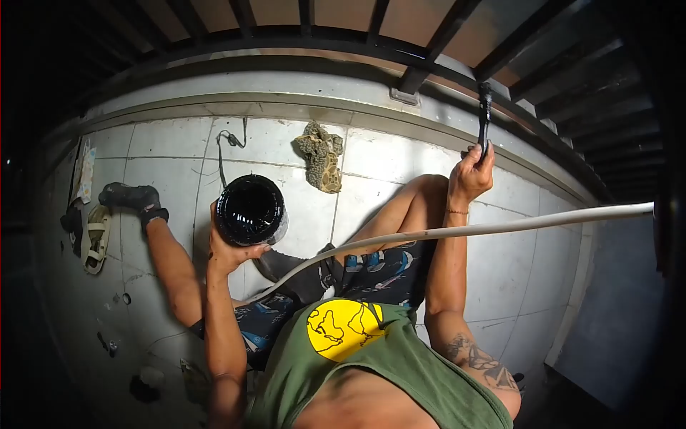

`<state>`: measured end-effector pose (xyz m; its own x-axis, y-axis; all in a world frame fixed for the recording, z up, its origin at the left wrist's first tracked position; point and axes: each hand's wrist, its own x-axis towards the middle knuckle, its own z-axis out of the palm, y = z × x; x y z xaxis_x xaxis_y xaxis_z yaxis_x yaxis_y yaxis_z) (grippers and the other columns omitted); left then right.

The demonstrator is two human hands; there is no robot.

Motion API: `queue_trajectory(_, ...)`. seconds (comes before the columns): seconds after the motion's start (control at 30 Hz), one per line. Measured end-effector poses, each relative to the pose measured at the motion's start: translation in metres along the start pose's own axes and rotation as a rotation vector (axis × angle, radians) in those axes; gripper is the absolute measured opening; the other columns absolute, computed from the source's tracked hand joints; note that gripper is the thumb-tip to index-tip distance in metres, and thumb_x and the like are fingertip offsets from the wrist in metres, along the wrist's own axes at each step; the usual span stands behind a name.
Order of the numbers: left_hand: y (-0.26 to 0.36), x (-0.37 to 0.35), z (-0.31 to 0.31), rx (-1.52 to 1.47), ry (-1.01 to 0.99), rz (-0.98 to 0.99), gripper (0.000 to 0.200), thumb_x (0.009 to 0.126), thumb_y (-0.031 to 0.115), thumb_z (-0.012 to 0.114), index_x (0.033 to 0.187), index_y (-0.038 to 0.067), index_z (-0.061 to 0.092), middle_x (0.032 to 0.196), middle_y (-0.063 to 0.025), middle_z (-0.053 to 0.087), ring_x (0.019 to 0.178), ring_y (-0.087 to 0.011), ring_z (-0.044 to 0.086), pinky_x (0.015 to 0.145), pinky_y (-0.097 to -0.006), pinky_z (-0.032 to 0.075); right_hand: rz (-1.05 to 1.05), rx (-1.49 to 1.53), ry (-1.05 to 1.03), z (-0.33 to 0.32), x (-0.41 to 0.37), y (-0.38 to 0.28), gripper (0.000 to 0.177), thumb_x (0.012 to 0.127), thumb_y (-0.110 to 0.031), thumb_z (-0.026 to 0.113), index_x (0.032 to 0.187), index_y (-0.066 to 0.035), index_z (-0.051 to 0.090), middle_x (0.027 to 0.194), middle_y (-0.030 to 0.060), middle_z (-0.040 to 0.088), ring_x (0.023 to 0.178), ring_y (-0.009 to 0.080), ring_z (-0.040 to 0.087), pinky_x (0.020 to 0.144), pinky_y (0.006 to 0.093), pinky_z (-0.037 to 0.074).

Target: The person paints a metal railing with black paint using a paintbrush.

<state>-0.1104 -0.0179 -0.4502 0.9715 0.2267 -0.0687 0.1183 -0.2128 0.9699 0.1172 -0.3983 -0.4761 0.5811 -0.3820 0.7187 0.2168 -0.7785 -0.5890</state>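
My left hand (227, 252) is wrapped round a can of glossy black paint (250, 209), its open top facing up at the camera. Dark smudges mark the fingers. Out to the right, my right hand (470, 176) grips a paintbrush (485, 118) by its handle, with the black-coated bristle end pointing up at the lower rail of a dark metal railing (400, 51). The brush tip overlaps that rail in this view. A crumpled, patterned cloth (320, 157) lies on the tiles between my hands.
A pale hose (443, 232) crosses over my lap to the right edge. Along the railing's foot runs a low ledge (286, 84). At left are a thin black cable (232, 140), a sandal (96, 239) and small scattered items on the tiled floor (168, 179).
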Motion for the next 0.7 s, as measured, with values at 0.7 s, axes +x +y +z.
queue_trajectory(0.7, -0.007, -0.005, 0.006, 0.002, 0.034, -0.023, 0.096, 0.046, 0.013, 0.092, 0.124, 0.003, 0.036, 0.112, -0.0105, 0.058, 0.1, -0.0191, 0.058, 0.088, -0.0322, 0.05, -0.162, 0.004, -0.148, 0.021, 0.009, 0.019, 0.022, 0.087, -0.012, 0.058, 0.106, -0.002, 0.061, 0.083, 0.0199, 0.064, 0.068, 0.0355, 0.064, 0.058, 0.0404, 0.05)
